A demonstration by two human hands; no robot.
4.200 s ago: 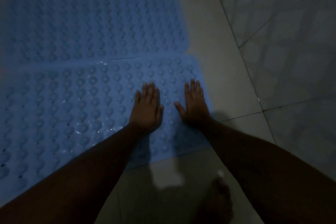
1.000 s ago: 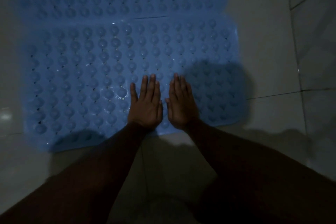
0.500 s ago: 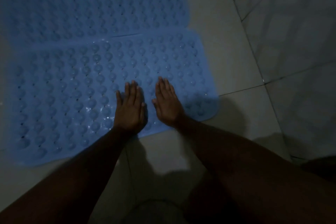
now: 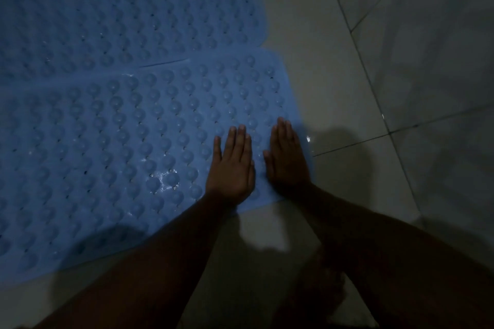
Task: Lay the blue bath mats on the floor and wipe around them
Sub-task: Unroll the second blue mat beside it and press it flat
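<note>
We press our left hand (image 4: 231, 165) flat, fingers straight and together, on the near blue bath mat (image 4: 120, 141). Our right hand (image 4: 287, 157) lies flat beside it at the mat's right edge, likely seating it on the tiled floor (image 4: 334, 75). The far blue bath mat (image 4: 120, 8) abuts behind it. No container shows.

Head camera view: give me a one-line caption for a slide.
Left hand and right hand lie flat on the near mat, beside the far mat on a tiled floor.

text: none readable | labels: none | numbers: none
</note>
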